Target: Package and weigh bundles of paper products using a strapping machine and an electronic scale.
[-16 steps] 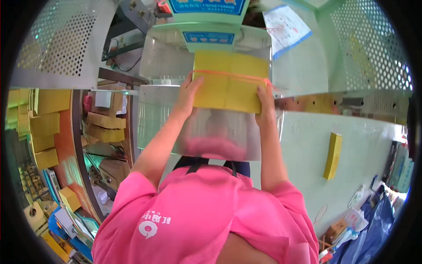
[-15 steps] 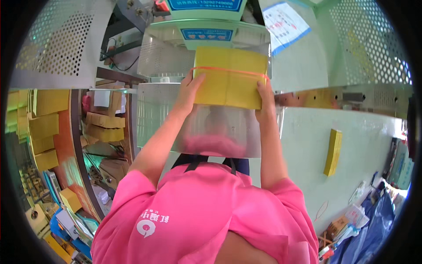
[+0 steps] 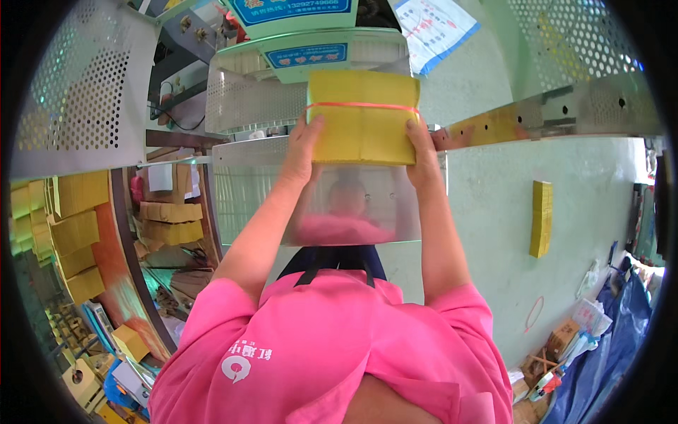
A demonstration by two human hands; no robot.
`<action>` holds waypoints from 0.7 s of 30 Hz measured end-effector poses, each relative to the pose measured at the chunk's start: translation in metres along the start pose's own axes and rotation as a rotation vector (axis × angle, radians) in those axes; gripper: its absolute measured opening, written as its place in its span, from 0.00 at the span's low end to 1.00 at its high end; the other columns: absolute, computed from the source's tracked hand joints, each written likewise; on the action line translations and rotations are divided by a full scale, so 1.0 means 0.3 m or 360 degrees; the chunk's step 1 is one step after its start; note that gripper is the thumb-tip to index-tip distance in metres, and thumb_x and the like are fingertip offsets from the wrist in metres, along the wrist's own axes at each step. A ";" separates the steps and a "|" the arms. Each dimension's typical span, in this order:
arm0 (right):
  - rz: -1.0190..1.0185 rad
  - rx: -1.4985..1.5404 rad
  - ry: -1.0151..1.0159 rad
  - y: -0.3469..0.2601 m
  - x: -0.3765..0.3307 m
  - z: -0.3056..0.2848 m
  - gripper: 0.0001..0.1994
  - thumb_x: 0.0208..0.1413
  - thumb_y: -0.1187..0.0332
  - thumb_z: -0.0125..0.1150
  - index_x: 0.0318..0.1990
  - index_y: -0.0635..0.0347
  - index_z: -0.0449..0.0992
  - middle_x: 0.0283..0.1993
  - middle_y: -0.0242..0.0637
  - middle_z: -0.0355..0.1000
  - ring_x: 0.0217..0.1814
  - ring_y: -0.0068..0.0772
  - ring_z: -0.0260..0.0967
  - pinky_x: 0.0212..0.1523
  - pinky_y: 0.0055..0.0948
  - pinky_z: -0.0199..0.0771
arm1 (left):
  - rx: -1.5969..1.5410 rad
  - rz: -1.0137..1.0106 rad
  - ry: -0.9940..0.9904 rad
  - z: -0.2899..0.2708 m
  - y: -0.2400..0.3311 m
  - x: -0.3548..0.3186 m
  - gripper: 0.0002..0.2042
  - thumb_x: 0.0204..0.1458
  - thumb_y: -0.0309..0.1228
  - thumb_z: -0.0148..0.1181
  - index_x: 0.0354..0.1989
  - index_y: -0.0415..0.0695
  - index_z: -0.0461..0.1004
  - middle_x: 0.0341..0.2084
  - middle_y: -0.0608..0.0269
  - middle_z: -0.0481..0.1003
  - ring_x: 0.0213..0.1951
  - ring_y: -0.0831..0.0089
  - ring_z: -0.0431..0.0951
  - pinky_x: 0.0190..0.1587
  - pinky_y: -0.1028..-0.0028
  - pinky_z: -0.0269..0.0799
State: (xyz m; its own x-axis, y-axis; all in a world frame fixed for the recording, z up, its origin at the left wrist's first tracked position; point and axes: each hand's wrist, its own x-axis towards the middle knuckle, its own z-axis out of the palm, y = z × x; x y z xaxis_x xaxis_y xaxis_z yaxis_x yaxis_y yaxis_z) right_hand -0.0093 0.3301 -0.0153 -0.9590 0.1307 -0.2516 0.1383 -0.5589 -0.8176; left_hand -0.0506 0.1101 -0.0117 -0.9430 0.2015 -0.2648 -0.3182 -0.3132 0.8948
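Note:
A yellow bundle of what looks like stacked paper or card [image 3: 364, 138] is held up between my two hands, over a shiny metal surface. Across its upper part runs a thin red band [image 3: 361, 105]. My left hand [image 3: 302, 148] grips the left edge, thumb on the near face. On the right edge, my right hand [image 3: 421, 150] grips in the same way. The fingers behind the bundle are mostly hidden. Below it, the metal panel [image 3: 353, 212] shows a pink reflection.
Perforated metal guards [image 3: 85, 92] stand at upper left and upper right. A metal bar [image 3: 537, 116] reaches in from the right. On the floor lie a long yellow bundle [image 3: 542, 219] and a blue sheet [image 3: 600, 353]. Shelves with cardboard [image 3: 169, 212] are on the left.
The view has turned and shifted slightly. The yellow bundle sits a little further left and more level in it, still between both hands.

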 end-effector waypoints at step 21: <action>-0.0007 -0.0411 -0.0177 0.168 -0.284 0.109 0.30 0.60 0.64 0.57 0.67 0.62 0.57 0.64 0.38 0.62 0.64 0.30 0.58 0.64 0.30 0.56 | 0.0334 0.0106 0.0458 -0.248 -0.002 -0.436 0.17 0.63 0.38 0.48 0.51 0.37 0.70 0.48 0.59 0.72 0.47 0.72 0.72 0.51 0.72 0.67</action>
State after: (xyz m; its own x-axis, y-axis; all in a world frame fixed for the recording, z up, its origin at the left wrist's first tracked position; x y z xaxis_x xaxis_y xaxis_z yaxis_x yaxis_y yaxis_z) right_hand 0.0713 0.2641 -0.0183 -0.9790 0.0339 -0.2011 0.1790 -0.3293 -0.9271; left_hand 0.0657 0.0148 -0.0042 -0.9593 -0.0916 -0.2670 -0.2564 -0.1132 0.9599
